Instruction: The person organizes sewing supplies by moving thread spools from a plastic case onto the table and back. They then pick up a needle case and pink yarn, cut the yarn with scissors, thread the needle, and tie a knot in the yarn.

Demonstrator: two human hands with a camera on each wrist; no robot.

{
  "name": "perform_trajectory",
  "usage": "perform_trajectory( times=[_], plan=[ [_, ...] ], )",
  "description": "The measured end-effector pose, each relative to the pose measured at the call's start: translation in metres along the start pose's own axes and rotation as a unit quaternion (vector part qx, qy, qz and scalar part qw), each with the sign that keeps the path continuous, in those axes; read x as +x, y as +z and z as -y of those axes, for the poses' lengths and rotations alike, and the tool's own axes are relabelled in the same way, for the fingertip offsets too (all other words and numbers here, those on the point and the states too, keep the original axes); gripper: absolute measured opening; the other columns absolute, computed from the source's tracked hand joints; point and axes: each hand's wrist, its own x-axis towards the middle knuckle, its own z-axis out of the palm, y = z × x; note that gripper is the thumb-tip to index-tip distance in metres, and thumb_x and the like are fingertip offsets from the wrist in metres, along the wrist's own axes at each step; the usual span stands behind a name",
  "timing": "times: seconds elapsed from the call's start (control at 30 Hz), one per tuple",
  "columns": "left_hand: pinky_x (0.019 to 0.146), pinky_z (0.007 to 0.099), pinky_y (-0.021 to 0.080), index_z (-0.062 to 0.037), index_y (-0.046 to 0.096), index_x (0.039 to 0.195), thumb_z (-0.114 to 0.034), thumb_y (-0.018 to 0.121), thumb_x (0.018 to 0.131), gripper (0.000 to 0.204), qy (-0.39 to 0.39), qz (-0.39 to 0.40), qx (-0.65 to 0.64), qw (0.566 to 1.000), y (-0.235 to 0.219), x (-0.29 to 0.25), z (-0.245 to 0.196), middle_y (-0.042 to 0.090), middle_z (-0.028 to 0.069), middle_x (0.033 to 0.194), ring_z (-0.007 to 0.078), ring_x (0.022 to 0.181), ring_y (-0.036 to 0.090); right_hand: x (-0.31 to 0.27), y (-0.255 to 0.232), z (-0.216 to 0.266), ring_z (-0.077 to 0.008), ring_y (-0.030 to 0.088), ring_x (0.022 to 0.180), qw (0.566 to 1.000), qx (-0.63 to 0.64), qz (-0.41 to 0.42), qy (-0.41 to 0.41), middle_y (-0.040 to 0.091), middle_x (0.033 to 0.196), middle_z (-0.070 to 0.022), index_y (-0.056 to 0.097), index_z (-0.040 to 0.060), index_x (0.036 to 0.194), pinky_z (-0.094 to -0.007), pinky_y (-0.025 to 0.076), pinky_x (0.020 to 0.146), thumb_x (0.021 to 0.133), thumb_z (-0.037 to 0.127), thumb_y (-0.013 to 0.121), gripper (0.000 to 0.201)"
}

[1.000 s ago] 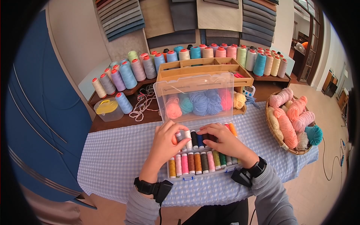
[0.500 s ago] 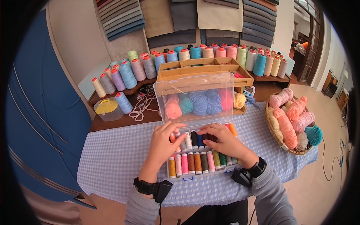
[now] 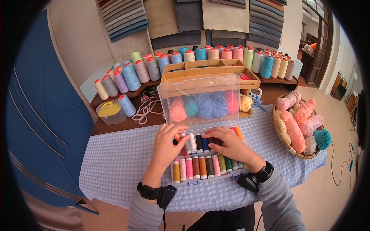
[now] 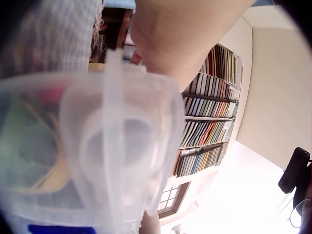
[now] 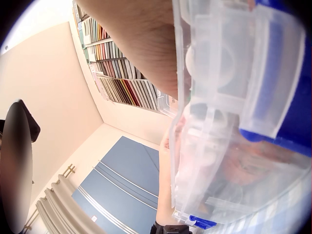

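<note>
Currently, left hand (image 3: 163, 141) over left end of back row in clear plastic thread box (image 3: 204, 180), thumb and fingers spread with a gap between. Nearest it: orange spool (image 3: 177, 136), grey-white spool (image 3: 187, 147), white spool (image 3: 192, 143); the white one leans slightly, no fingers round it. Right hand (image 3: 231, 144) over right part of same row, fingers loosely bent, thumb apart, by dark brown spool (image 3: 211, 141); actual contact can't be told. Black spool (image 3: 199, 143) and navy spool (image 3: 206, 144) sit between the hands.

Box is on blue gingham tablecloth (image 3: 115, 158), lid (image 3: 169, 90) raised at back, blue clasp (image 3: 192, 183) at front. Front row filled: ochre spool (image 3: 176, 172) at left end, then pinks, browns, greens. Both wrist views mostly box wall, blurry.

Behind: wooden organizer (image 3: 175, 77), thread cones (image 3: 132, 77) along shelf, yellow-lidded tub (image 3: 109, 110) at left. Yarn basket (image 3: 282, 135) at right, teal yarn ball (image 3: 323, 138) at its edge.
</note>
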Motion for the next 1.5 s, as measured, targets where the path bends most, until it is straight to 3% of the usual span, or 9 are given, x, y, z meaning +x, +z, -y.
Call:
perform_trajectory(
  times=[0.4, 0.77, 0.83, 1.03, 1.33, 1.43, 1.5],
  plan=[
    [0.071, 0.0293, 0.041, -0.0062, 0.065, 0.092, -0.014, 0.062, 0.078, 0.015, -0.012, 0.040, 0.059, 0.997, 0.005, -0.007, 0.009, 0.046, 0.0053, 0.079, 0.0189, 0.077, 0.047, 0.000, 0.003, -0.003, -0.0273, 0.051, 0.099, 1.000, 0.001, -0.007, -0.008, 0.056, 0.107, -0.0097, 0.059, 0.0067, 0.103, -0.0363, 0.039, 0.088, 0.076, 0.012, 0.061, 0.028],
    [0.068, 0.0280, 0.043, -0.0083, 0.064, 0.093, -0.019, 0.070, 0.071, 0.026, -0.014, 0.058, 0.063, 0.996, 0.002, -0.006, 0.004, 0.047, 0.0045, 0.083, 0.0193, 0.082, 0.047, 0.001, -0.001, 0.001, -0.0267, 0.052, 0.100, 1.000, -0.001, 0.006, -0.003, 0.056, 0.109, -0.0111, 0.059, 0.0068, 0.105, -0.0345, 0.040, 0.087, 0.078, 0.009, 0.059, 0.028],
    [0.068, 0.0280, 0.043, -0.0084, 0.064, 0.093, -0.019, 0.070, 0.070, 0.026, -0.013, 0.060, 0.060, 0.996, 0.001, -0.006, 0.002, 0.046, 0.0045, 0.082, 0.0193, 0.082, 0.047, 0.002, 0.000, 0.001, -0.0267, 0.054, 0.092, 0.998, 0.055, -0.017, 0.011, 0.057, 0.101, -0.0104, 0.058, 0.0046, 0.102, -0.0331, 0.043, 0.079, 0.077, 0.007, 0.058, 0.025],
    [0.067, 0.0284, 0.042, -0.0076, 0.064, 0.092, -0.019, 0.068, 0.072, 0.023, -0.026, 0.062, 0.049, 0.997, 0.004, -0.006, 0.006, 0.046, 0.0050, 0.079, 0.0196, 0.079, 0.047, 0.004, -0.008, 0.016, -0.0204, 0.053, 0.084, 0.987, 0.112, -0.043, 0.104, 0.054, 0.089, -0.0088, 0.058, 0.0035, 0.101, -0.0280, 0.042, 0.074, 0.079, 0.003, 0.055, 0.022],
    [0.069, 0.0287, 0.042, -0.0072, 0.065, 0.091, -0.021, 0.068, 0.074, 0.022, -0.041, 0.066, 0.044, 0.996, 0.003, -0.009, 0.005, 0.046, 0.0045, 0.080, 0.0192, 0.079, 0.047, 0.004, -0.008, 0.013, -0.0181, 0.052, 0.083, 0.988, 0.127, -0.088, 0.011, 0.055, 0.091, -0.0067, 0.060, 0.0055, 0.101, -0.0274, 0.041, 0.075, 0.076, 0.001, 0.057, 0.026],
    [0.070, 0.0295, 0.042, -0.0072, 0.065, 0.091, -0.020, 0.068, 0.073, 0.022, -0.039, 0.073, 0.045, 0.996, 0.001, -0.008, 0.004, 0.046, 0.0042, 0.081, 0.0191, 0.079, 0.047, 0.002, -0.006, 0.012, -0.0163, 0.052, 0.083, 0.973, 0.200, -0.093, 0.070, 0.055, 0.091, -0.0059, 0.062, 0.0054, 0.099, -0.0262, 0.042, 0.073, 0.073, -0.001, 0.060, 0.027],
    [0.072, 0.0293, 0.042, -0.0076, 0.063, 0.091, -0.019, 0.069, 0.072, 0.024, -0.048, 0.086, 0.038, 0.994, 0.000, -0.008, 0.003, 0.046, 0.0044, 0.083, 0.0196, 0.081, 0.047, 0.003, -0.006, 0.010, -0.0147, 0.053, 0.082, 0.972, 0.206, -0.099, 0.064, 0.054, 0.091, -0.0051, 0.062, 0.0054, 0.098, -0.0250, 0.042, 0.071, 0.072, -0.003, 0.060, 0.028]
  ],
)
